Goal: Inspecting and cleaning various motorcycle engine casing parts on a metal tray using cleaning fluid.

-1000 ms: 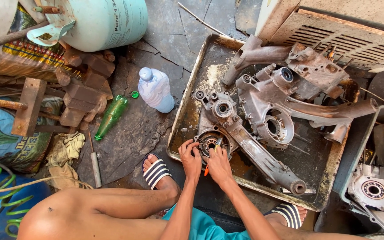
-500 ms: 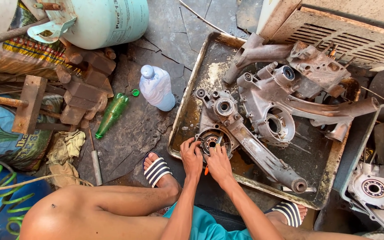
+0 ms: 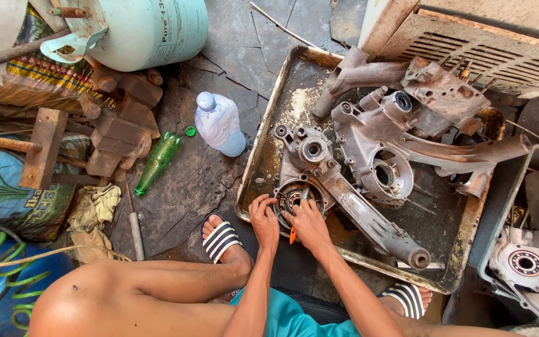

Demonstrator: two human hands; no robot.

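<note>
While two bottles [image 3: 219, 122] lie aside, left hand [image 3: 264, 219] and right hand [image 3: 307, 223] grip one engine casing [image 3: 319, 181].

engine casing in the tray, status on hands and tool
Left hand gripping the engine casing rim. Right hand holding an orange-handled screwdriver, tip in the round bearing recess. Metal tray crowded, nothing blocking.
</note>
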